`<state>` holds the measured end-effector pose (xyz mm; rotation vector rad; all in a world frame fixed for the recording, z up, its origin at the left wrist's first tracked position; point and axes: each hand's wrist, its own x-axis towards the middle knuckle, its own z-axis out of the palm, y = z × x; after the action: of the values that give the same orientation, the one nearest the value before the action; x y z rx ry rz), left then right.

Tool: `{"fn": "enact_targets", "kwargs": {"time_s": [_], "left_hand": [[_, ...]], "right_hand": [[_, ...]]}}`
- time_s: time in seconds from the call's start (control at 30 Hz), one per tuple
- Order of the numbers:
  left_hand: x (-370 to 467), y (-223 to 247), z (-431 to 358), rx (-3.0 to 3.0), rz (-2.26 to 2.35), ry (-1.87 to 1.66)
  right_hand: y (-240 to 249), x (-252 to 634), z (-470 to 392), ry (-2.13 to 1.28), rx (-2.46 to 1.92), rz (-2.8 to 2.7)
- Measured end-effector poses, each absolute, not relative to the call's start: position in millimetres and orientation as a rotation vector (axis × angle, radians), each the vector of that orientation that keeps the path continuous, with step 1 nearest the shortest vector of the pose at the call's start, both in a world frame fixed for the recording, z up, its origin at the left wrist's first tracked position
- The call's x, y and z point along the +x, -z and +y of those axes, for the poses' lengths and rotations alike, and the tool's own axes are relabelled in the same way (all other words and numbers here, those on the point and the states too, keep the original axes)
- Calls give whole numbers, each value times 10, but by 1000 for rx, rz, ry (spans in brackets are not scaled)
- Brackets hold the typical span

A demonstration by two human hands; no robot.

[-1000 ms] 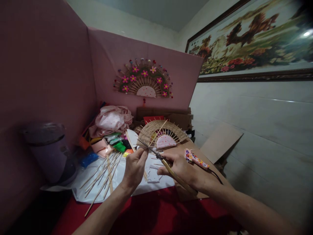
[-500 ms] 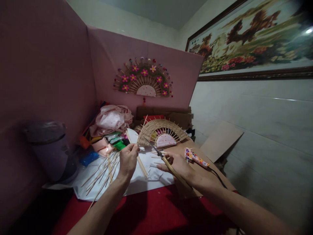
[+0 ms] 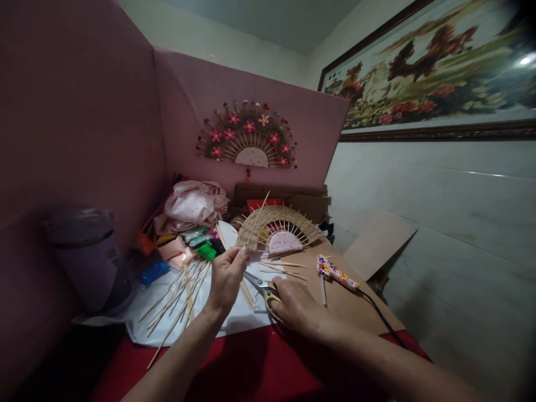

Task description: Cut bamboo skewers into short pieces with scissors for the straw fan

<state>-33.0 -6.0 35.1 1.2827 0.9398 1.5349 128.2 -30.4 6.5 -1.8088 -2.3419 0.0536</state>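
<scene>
My left hand point(image 3: 228, 273) is closed in a pinch on a thin wooden stick point(image 3: 263, 205), which slants up across the woven fan. To its right, my right hand point(image 3: 295, 301) has its fingers at the handles of a pair of scissors point(image 3: 269, 295). The scissors lie flat, low over the white sheet, blades toward my left wrist. Just beyond both hands is the woven fan point(image 3: 276, 218), a straw-coloured arch with thin ribs and a spotted half-round base. Several short sticks point(image 3: 285, 269) lie between it and my right hand.
Loose sticks point(image 3: 176, 296) are spread on a white sheet point(image 3: 138, 324) at left. A flowered glue gun point(image 3: 337, 272) with a cord rests on brown cardboard point(image 3: 355, 307) at right. Bundled pink cloth point(image 3: 192, 204) and coloured packets lie behind. A decorated fan point(image 3: 250, 137) hangs on the pink panel.
The scissors have turned from edge-on to flat and come lower, with my right hand moving toward me. My left hand has shifted slightly right, and its stick now leans further right.
</scene>
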Motion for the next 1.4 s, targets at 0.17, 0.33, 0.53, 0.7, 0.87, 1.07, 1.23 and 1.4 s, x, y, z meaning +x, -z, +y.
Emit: {"fn": "enact_targets", "kwargs": {"time_s": [0.17, 0.33, 0.53, 0.7, 0.87, 1.07, 1.23, 1.4], "left_hand": [[-318, -353, -124, 1488, 1026, -1595], [-292, -378, -243, 1867, 1141, -1642], [-293, -306, -262, 2412, 1192, -1627], [-300, -274, -241, 2716, 1295, -1609], [-302, -306, -252, 2810, 1331, -1616], [-304, -303, -237, 2818, 1356, -1575], [-301, -294, -225, 2776, 1433, -1484], [-294, -261, -198, 2761, 1501, -1392]], "right_hand": [[-144, 1200, -387, 130, -1819, -2442], [-334, 1212, -499, 452, -1524, -2437], [-792, 1276, -579, 877, -890, -2066], [-918, 1335, -469, 932, -890, -2223], [-915, 1397, -405, 958, -861, -2306], [-958, 1390, -386, 895, -881, -2377], [-918, 1362, -353, 749, -986, -2409], [-820, 1292, -331, 731, -1112, -2431]]}}
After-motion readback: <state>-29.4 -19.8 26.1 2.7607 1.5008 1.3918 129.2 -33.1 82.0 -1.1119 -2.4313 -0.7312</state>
